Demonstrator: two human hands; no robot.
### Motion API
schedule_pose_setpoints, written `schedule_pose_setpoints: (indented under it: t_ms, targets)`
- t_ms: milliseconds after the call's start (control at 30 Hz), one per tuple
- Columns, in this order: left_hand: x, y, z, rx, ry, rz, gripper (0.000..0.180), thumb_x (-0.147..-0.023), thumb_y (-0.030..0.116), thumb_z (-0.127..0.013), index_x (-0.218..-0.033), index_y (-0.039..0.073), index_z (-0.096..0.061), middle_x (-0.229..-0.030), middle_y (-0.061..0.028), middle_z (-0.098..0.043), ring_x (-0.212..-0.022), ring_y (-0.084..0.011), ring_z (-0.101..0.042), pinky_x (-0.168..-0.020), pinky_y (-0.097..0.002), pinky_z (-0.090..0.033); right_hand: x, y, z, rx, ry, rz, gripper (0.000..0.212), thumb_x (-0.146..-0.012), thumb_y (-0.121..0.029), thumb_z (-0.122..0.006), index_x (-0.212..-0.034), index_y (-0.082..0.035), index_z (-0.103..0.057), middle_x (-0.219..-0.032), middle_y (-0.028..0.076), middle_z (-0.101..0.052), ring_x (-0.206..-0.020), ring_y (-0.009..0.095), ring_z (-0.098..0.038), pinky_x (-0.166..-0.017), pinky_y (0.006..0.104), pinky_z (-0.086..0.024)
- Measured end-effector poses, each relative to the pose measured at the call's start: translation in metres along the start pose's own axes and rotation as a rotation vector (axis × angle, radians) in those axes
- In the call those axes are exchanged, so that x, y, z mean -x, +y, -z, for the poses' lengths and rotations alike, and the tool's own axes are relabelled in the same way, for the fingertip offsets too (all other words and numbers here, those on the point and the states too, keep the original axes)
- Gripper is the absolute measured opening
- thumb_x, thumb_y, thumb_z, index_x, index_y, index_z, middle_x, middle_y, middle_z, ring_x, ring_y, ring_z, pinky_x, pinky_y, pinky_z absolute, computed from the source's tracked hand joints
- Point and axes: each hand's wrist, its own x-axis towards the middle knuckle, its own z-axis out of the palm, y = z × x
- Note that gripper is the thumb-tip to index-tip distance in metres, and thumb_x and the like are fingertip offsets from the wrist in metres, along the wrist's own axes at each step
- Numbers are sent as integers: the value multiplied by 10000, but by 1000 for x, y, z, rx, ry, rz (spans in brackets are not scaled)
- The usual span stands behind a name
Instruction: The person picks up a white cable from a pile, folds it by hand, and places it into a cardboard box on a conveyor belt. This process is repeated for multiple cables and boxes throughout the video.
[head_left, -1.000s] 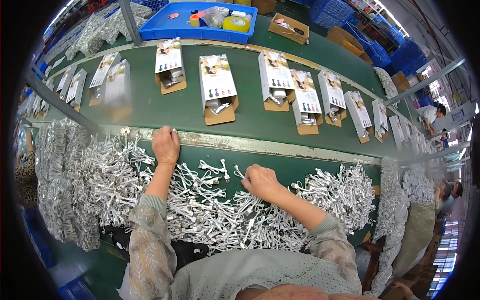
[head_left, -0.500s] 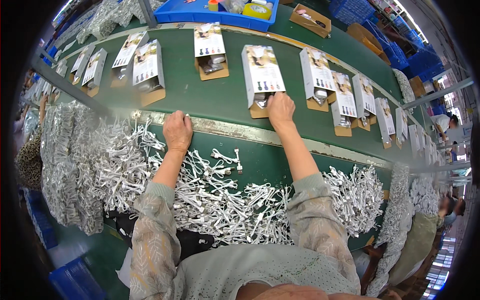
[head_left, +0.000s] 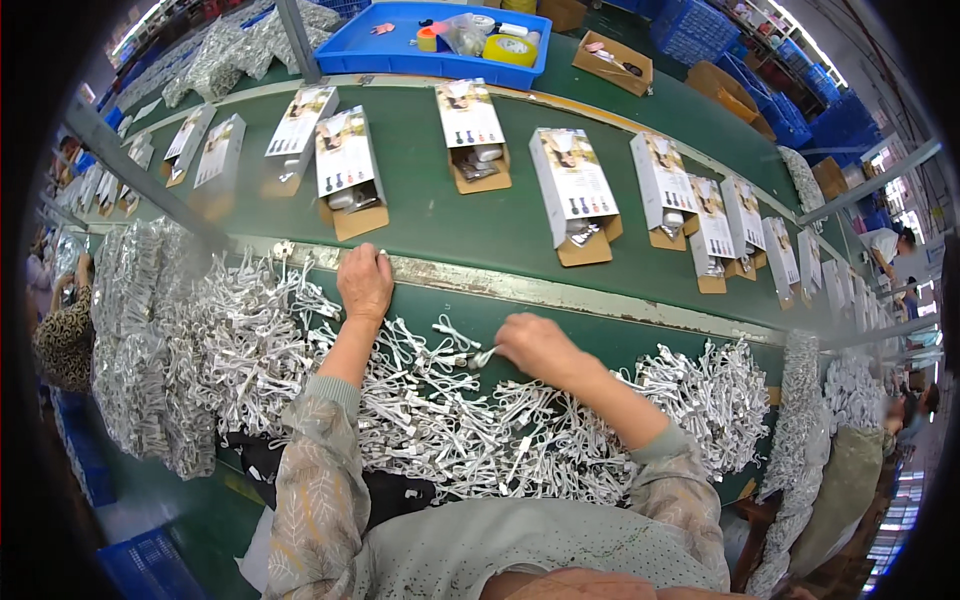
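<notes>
My right hand (head_left: 540,347) is over the near bench, its fingertips pinched on one end of a short white USB cable (head_left: 484,356) at the edge of the pile. A large heap of the same white cables (head_left: 430,440) spreads below and between my arms. My left hand (head_left: 365,284) rests closed on the worn metal rail (head_left: 480,284) of the belt, with a small white bit showing by its fingertips. Beyond the rail, an open-ended white printed box (head_left: 577,185) lies on the green belt, its brown flap toward me and a bagged item inside.
More open boxes (head_left: 347,165) line the belt left and right. A blue tray (head_left: 380,50) with tape rolls and a small carton (head_left: 612,68) stand beyond it. Bagged cables (head_left: 150,350) pile at the left; metal posts (head_left: 145,175) rise at both sides. Other people work farther off.
My right hand has left the printed box and come back to the cables, where it now grips one. The boxes have shifted right along the belt. My left hand stays on the rail.
</notes>
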Motion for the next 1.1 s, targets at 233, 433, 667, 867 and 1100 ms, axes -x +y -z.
schedule_pose_setpoints:
  t_ms: [233,433,667,867,1100]
  targets:
    - [-2,1,0,4,3,4,106,-791,136,-592,-800,62,-516,-747,-136,-556,-767,-325,-553,-687,-429,-443,-50,48,42,-459,432,-477,200,-798,-198,-630,-815,-5,-675,-694,136,-659,-606,200,-628,-604,320,-489]
    - [1,2,-1,0,6,0,112,-785,134,-590,-780,61,-504,-742,-135,-556,-752,-324,-551,-687,-436,-438,-146,128,43,94,748,-567,200,-786,-192,-579,-749,-27,-686,-737,225,-637,-722,389,-629,-688,459,-498]
    - [-2,0,1,-33,-3,-8,114,-753,131,-601,-772,71,-508,-757,-114,-559,-766,-304,-550,-693,-419,-435,-142,94,35,196,695,-391,228,-819,-217,-604,-829,10,-614,-836,222,-613,-790,388,-607,-703,472,-479]
    - [-4,0,-2,-10,-6,0,106,-753,122,-596,-765,63,-509,-754,-114,-570,-763,-305,-553,-692,-421,-436,-35,-13,-9,-185,-11,-269,219,-764,-221,-662,-866,-28,-635,-846,149,-616,-799,292,-608,-725,375,-484]
    - [0,0,2,-40,-23,8,106,-771,136,-583,-774,61,-508,-763,-114,-568,-769,-305,-557,-697,-423,-439,-43,4,-5,-91,325,-360,148,-761,-135,-589,-692,-12,-634,-641,201,-616,-634,392,-619,-639,470,-508]
